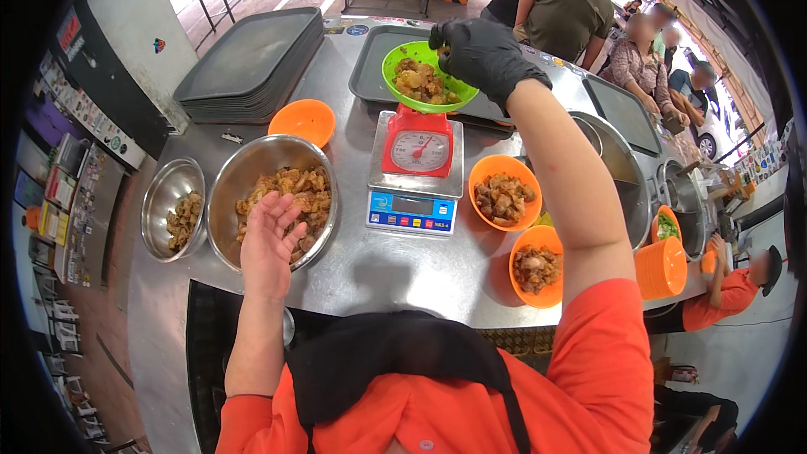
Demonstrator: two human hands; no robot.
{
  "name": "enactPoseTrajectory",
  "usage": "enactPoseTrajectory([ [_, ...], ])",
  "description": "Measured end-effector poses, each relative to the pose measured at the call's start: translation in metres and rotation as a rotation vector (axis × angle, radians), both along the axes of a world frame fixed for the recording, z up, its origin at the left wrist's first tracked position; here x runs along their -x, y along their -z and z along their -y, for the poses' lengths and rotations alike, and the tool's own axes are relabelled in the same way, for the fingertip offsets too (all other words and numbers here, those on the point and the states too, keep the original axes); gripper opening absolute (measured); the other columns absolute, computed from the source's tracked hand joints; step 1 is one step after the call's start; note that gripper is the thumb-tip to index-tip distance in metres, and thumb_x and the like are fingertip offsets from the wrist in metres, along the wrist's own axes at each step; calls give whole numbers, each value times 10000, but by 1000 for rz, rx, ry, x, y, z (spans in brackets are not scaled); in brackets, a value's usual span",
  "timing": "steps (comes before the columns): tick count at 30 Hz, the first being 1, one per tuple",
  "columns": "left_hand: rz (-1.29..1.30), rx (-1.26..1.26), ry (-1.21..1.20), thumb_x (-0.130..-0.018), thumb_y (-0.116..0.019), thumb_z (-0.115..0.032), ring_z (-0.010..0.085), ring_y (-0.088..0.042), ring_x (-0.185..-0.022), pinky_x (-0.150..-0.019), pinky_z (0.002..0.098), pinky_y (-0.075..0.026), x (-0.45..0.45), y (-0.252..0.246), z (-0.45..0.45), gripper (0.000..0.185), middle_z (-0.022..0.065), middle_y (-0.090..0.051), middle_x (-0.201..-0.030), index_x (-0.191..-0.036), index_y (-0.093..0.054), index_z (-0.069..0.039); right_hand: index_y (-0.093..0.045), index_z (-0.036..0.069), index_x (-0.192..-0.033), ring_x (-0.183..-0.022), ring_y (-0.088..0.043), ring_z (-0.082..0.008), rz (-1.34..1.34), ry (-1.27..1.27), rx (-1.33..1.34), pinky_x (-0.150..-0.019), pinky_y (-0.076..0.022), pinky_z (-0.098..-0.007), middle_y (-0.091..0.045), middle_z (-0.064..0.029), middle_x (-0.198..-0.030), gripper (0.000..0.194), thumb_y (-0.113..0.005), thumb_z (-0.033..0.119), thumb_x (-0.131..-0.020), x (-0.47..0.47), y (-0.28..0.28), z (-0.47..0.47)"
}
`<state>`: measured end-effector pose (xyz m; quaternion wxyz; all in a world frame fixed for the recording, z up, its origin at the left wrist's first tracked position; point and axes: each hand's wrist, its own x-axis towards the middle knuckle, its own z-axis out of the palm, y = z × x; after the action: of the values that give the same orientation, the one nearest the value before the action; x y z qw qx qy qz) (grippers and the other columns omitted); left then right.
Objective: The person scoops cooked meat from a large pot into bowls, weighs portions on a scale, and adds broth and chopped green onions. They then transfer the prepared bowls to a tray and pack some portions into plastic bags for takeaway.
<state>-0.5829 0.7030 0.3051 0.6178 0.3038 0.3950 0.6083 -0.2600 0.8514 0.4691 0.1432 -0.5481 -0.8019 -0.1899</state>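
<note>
My right hand (pixel 482 57), in a black glove, is over the right rim of a green plastic bowl (pixel 413 103); its fingertips seem to pinch a small piece of meat. Meat pieces (pixel 419 81) lie in that bowl, which rests on a red dial kitchen scale (pixel 419 142). The dial scale stands on the steel platform of a digital scale (pixel 410 211). My bare left hand (pixel 271 243), palm up with fingers apart, hovers above a large steel bowl (pixel 217 170) of cooked meat. Two orange bowls (pixel 482 167) (pixel 548 236) hold meat at the right.
A smaller steel bowl (pixel 154 189) with meat and an orange bowl (pixel 302 123) stand left. Stacked grey trays (pixel 252 57) are at the back left. Large steel pots (pixel 630 170) and stacked orange bowls (pixel 659 268) are right. Several people stand across the counter; a co-worker (pixel 725 296) is far right.
</note>
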Motion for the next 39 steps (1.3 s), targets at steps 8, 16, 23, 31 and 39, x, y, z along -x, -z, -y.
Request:
enactPoseTrajectory([
  [8,118,-269,-499,-1023,-430,-341,216,-474,-1196,-1041,381,-392,7,-9,-9,414,82,-474,-1320,-1312,-460,-46,-703,91,-1040,-900,-675,-300,-543,-530,71,-825,-533,-376,-698,-134,-1011,258,-631,229,-833,58,-18,-23],
  [16,11,-350,-719,-1029,-407,-376,236,-434,-1248,-1099,400,-340,48,-12,3,440,91,-470,-1316,-1318,-445,-46,-697,67,-1091,-898,-689,-280,-157,-135,145,-837,-528,-351,-713,-143,-973,357,-652,325,-849,3,-6,-19],
  [23,37,-326,-621,-1024,-416,-355,230,-441,-1258,-1093,401,-346,39,-13,-1,401,94,-480,-1329,-1275,-478,-50,-631,67,-1149,-672,-621,-134,-1098,82,905,-597,-531,-282,-659,-59,-840,361,-645,313,-885,-79,50,-19],
  [31,0,-355,-523,-1017,-439,-355,257,-466,-1246,-1087,421,-373,11,-20,-9,395,124,-508,-1315,-1239,-502,-34,-579,-44,-1135,-826,-677,-211,-1499,-164,883,-773,-571,-346,-672,-137,-967,314,-543,159,-898,-164,94,55],
  [39,28,-314,-414,-1032,-398,-376,287,-438,-1281,-1103,430,-361,-14,-13,-8,448,145,-476,-1338,-1277,-484,-11,-413,89,-1357,-840,-635,-144,-1631,414,697,-585,-535,-255,-597,-84,-1111,560,-606,198,-843,-223,133,267],
])
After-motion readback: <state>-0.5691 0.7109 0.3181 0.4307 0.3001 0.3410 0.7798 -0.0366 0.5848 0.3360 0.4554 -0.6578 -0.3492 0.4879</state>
